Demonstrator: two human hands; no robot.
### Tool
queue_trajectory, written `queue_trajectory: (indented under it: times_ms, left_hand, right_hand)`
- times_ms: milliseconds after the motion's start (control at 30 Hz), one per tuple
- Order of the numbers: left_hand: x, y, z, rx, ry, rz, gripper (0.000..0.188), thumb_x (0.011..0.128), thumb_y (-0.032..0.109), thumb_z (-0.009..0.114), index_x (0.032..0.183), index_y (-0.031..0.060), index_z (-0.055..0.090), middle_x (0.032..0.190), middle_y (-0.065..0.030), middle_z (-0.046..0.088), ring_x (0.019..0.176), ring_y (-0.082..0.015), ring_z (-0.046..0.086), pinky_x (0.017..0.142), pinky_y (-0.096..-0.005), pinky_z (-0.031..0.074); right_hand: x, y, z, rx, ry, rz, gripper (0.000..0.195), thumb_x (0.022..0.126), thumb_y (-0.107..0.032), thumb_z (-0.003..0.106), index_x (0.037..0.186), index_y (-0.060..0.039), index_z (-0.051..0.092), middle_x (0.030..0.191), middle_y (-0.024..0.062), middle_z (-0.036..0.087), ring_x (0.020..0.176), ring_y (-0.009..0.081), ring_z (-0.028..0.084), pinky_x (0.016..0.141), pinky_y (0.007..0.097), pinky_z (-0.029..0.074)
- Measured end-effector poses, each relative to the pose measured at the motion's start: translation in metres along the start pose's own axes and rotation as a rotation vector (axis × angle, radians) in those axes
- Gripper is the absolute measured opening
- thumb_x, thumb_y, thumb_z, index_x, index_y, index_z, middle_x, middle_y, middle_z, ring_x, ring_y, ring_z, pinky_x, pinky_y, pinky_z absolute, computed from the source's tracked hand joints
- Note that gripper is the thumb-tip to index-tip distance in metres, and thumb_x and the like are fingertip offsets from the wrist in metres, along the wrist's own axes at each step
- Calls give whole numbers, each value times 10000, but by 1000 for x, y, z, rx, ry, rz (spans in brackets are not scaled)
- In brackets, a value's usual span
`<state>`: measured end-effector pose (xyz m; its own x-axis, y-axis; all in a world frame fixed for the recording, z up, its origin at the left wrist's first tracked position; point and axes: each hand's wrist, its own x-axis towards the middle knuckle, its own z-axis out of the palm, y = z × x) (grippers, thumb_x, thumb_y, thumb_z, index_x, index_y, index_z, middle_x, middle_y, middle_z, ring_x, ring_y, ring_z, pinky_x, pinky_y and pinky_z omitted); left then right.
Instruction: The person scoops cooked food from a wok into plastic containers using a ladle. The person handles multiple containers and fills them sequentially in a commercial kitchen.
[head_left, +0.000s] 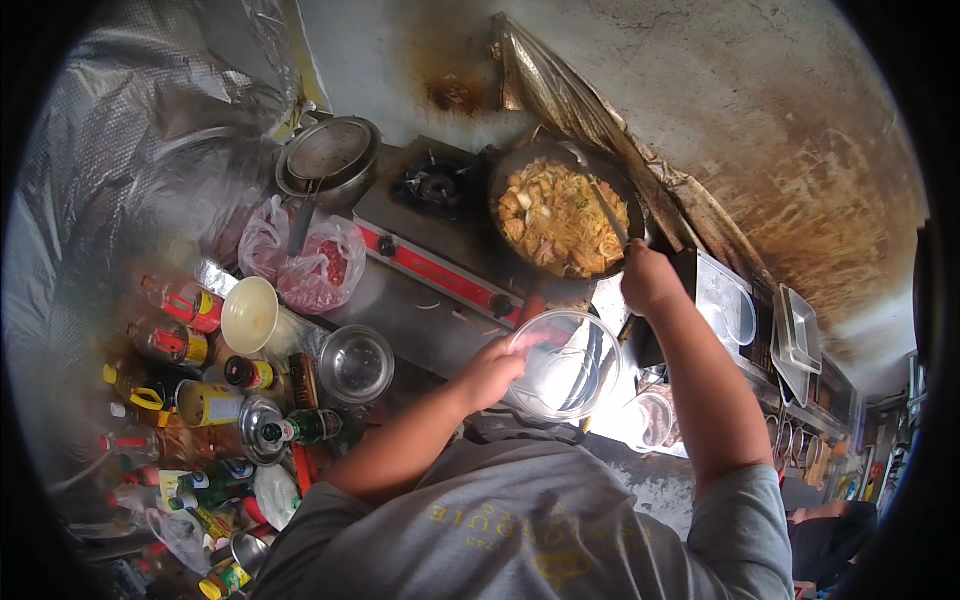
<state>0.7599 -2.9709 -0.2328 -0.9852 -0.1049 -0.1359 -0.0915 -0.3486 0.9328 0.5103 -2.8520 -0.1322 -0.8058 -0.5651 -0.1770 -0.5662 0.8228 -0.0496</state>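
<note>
My left hand (491, 375) holds a clear round plastic bowl (566, 365) by its rim, in front of my body. My right hand (651, 279) grips the handle of a metal ladle (609, 212), whose far end reaches over the food in a large dark wok (496, 217). The wok stands on the right side of a gas stove and is filled with a stew of noodles, leafy pieces and browned chunks (562, 214). The ladle's bowl is hidden or not clear. The plastic bowl is below and apart from the wok.
An unused burner (435, 184) and stacked metal strainers (330, 154) are left of the wok. A plastic bag of red food (322, 262), a metal bowl (357, 364), a cream bowl (250, 315) and several bottles crowd the left. Plastic trays (799, 330) stand right; another person (832, 544) is lower right.
</note>
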Motion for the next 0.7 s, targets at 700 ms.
queue_trajectory:
  times_ms: [700]
  left_hand:
    - [4, -4, -1, -3, 75, -7, 551, 848, 42, 432, 1382, 19, 567, 972, 13, 570, 813, -67, 476, 742, -226, 408]
  right_hand:
    - [-107, 92, -86, -856, 150, -398, 660, 906, -85, 540, 1532, -228, 388, 914, 90, 610, 799, 225, 654, 672, 368, 533]
